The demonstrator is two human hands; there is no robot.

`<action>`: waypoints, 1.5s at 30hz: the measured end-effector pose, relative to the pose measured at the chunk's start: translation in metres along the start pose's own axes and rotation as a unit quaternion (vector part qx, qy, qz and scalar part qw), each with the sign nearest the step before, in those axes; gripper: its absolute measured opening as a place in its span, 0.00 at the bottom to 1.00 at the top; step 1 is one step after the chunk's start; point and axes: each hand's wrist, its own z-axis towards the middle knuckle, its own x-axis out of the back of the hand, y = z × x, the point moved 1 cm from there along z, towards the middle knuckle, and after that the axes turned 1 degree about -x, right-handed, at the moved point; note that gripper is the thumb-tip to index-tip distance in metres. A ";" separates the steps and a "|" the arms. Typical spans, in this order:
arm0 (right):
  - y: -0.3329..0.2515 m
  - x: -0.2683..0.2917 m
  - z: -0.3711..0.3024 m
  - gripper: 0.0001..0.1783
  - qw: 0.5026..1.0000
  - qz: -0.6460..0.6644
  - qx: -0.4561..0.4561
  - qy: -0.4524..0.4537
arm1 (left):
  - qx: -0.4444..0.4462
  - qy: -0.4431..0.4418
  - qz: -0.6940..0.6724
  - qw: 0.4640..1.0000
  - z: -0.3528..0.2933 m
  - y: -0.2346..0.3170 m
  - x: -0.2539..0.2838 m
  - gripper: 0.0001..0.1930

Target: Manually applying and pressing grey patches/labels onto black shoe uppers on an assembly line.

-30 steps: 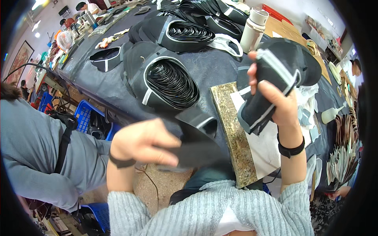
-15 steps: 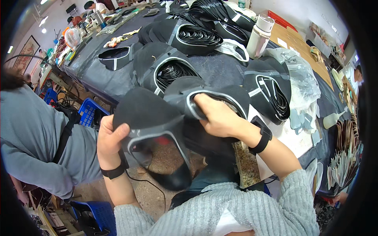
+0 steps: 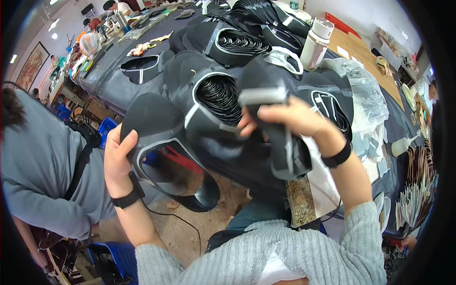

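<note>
My left hand grips the side of a black shoe upper, thumb on top. Grey tape lines its opening, and it hangs past the table's front edge. My right hand, smeared by motion, is closed on another black shoe upper with grey strips, held above the table to the right. Between the two hands, a nested stack of black uppers lies on the table. More nested uppers lie behind it, and another bundle sits to the right, partly behind my right hand.
A speckled stone block stands at the table's front edge. Further right are a white bottle, a clear plastic bag and a squeeze bottle. A person in grey is close at left; a blue basket stands below.
My left hand has moved a little left with its upper. My right hand has drawn right, out of the stack's area, lifting the other upper apart from the left one.
</note>
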 end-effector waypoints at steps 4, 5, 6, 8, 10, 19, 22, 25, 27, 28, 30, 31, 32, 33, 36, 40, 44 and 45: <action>-0.040 0.029 -0.007 0.21 0.995 0.006 0.058 0.082 | 0.032 0.016 0.000 0.999 0.012 0.004 0.004 0.14; -0.053 0.036 -0.014 0.20 0.992 0.000 0.079 0.097 | 0.030 0.014 -0.001 0.999 0.018 0.005 0.003 0.14; -0.061 0.041 -0.020 0.21 0.989 0.051 0.097 0.100 | 0.044 -0.018 -0.017 0.999 0.024 0.005 0.003 0.14; -0.071 0.056 -0.026 0.21 0.986 0.092 0.112 0.082 | 0.058 -0.059 -0.042 0.996 0.036 0.006 -0.001 0.15; -0.070 0.064 -0.019 0.20 0.985 0.096 0.108 0.090 | 0.040 -0.078 -0.062 0.994 0.045 0.015 -0.023 0.15; -0.127 0.046 0.132 0.13 0.968 0.140 0.184 0.094 | -0.045 0.108 -0.225 0.967 0.057 0.035 -0.013 0.17; -0.196 0.076 0.139 0.07 0.924 0.124 0.347 0.101 | -0.072 0.125 -0.208 0.967 0.051 0.040 -0.016 0.19; -0.216 0.064 0.111 0.12 0.925 0.135 0.351 0.051 | -0.054 0.195 -0.167 0.965 0.044 0.048 -0.025 0.15; -0.215 0.068 0.084 0.15 0.931 0.090 0.335 0.112 | -0.037 0.138 -0.149 0.978 0.054 0.036 -0.029 0.09; -0.213 0.075 0.072 0.16 0.935 0.093 0.318 0.129 | -0.036 0.131 -0.146 0.980 0.060 0.038 -0.043 0.09; -0.209 0.086 0.047 0.15 0.925 0.059 0.340 0.160 | -0.049 0.059 -0.203 0.976 0.066 0.041 -0.060 0.10; -0.206 0.086 0.035 0.15 0.926 0.039 0.332 0.175 | -0.061 0.002 -0.230 0.971 0.071 0.042 -0.065 0.09; -0.203 0.086 0.023 0.14 0.929 0.025 0.314 0.194 | -0.071 -0.022 -0.245 0.967 0.073 0.045 -0.073 0.08; -0.196 0.093 0.022 0.14 0.937 0.041 0.288 0.194 | -0.082 -0.041 -0.257 0.962 0.075 0.046 -0.079 0.08; -0.180 0.110 -0.004 0.15 0.940 0.000 0.241 0.242 | -0.071 0.003 -0.261 0.963 0.094 0.031 -0.100 0.06; -0.166 0.098 -0.034 0.17 0.939 0.056 0.199 0.274 | -0.021 0.061 -0.151 0.986 0.124 -0.035 -0.098 0.08; -0.153 0.096 -0.048 0.23 0.968 0.055 0.127 0.210 | -0.009 0.190 0.109 0.976 0.138 -0.121 -0.051 0.14; -0.147 0.098 -0.049 0.23 0.964 0.044 0.133 0.226 | -0.052 0.207 0.152 0.965 0.139 -0.123 -0.049 0.13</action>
